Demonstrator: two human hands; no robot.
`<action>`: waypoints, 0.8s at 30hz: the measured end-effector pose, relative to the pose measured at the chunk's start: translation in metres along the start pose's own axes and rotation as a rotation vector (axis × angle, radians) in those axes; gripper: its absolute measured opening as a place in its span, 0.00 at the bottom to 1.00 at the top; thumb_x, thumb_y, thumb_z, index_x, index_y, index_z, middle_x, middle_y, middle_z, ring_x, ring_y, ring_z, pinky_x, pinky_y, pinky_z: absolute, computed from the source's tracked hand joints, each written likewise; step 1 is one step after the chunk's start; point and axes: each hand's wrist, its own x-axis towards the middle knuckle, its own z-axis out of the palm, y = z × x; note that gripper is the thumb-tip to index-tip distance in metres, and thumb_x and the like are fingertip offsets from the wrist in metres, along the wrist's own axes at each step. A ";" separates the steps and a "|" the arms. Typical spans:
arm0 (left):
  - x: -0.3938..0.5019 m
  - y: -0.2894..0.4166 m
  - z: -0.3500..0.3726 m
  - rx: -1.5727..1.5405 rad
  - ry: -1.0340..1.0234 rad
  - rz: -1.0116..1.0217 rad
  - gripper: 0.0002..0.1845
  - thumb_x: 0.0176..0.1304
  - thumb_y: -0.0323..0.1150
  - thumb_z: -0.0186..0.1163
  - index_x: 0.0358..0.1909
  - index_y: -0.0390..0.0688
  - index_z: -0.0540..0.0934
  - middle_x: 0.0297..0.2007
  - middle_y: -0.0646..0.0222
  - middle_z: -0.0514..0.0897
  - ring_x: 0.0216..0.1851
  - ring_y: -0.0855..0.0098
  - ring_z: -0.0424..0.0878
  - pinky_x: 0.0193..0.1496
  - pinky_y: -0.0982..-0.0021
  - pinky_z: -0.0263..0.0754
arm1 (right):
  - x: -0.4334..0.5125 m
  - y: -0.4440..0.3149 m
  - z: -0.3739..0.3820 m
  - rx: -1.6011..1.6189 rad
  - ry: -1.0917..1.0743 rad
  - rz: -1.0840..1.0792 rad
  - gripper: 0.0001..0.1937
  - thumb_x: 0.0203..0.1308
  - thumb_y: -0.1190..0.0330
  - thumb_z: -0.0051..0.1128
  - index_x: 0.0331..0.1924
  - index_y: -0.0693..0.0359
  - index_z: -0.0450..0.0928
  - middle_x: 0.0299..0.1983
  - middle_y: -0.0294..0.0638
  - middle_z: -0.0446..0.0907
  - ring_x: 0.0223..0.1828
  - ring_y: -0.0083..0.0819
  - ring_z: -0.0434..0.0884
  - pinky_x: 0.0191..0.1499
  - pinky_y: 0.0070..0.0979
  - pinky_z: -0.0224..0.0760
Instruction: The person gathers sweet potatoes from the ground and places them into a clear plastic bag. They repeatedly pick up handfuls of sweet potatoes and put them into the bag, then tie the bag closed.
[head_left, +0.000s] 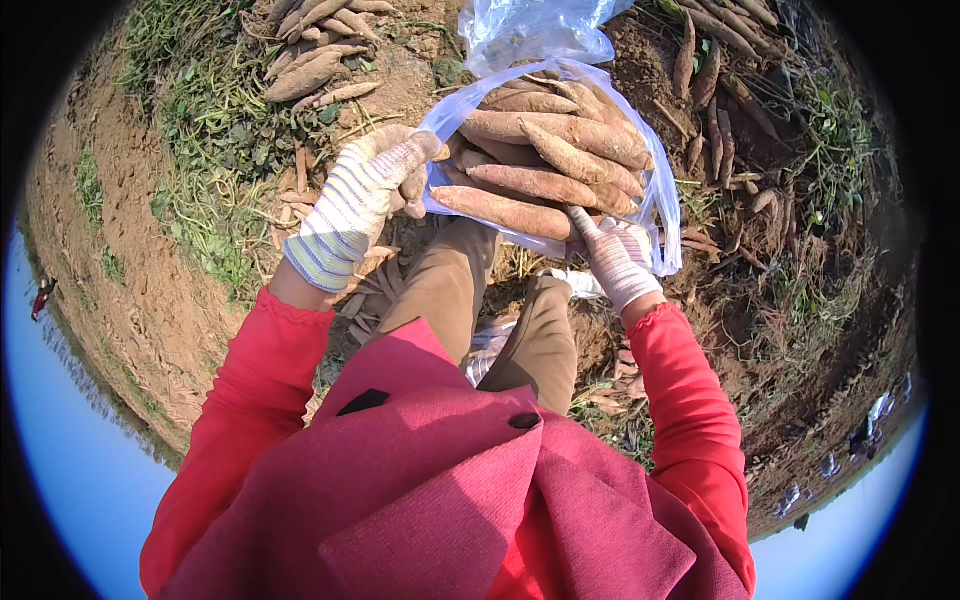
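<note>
A thin bluish plastic bag lies open in front of me, filled with long sweet potatoes with soil on their skins. My left hand, in a striped knit glove, grips the bag's rim at its left side, fingers curled. My right hand, gloved too, is at the bag's lower right edge, its thumb or finger against the end of the nearest sweet potato; the rest of its fingers are partly hidden under the bag. Another clear bluish plastic bag lies just beyond the filled one.
Piles of sweet potatoes lie at the upper left and upper right. Cut green vines cover soil on the left, and more plants stand at the right. My legs are below the bag. A distant person is at the far left.
</note>
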 end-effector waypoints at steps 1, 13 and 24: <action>0.000 0.001 0.000 -0.015 -0.014 0.015 0.18 0.68 0.40 0.57 0.46 0.33 0.78 0.22 0.75 0.73 0.23 0.83 0.73 0.28 0.79 0.73 | 0.003 -0.002 0.003 0.078 0.008 0.101 0.19 0.68 0.66 0.44 0.61 0.43 0.71 0.40 0.47 0.82 0.38 0.45 0.82 0.42 0.36 0.74; -0.002 -0.005 0.020 0.218 0.171 0.010 0.22 0.67 0.44 0.56 0.50 0.34 0.77 0.18 0.79 0.69 0.16 0.85 0.61 0.25 0.79 0.67 | -0.131 -0.075 0.056 0.633 0.647 0.236 0.22 0.53 0.64 0.61 0.54 0.52 0.73 0.40 0.39 0.78 0.46 0.36 0.79 0.43 0.34 0.70; 0.007 -0.038 0.002 0.607 0.687 -0.089 0.15 0.65 0.48 0.59 0.44 0.48 0.81 0.19 0.87 0.64 0.19 0.87 0.61 0.24 0.81 0.57 | -0.316 0.143 0.524 1.664 0.679 1.974 0.20 0.62 0.59 0.57 0.55 0.59 0.77 0.36 0.36 0.81 0.34 0.25 0.77 0.34 0.25 0.70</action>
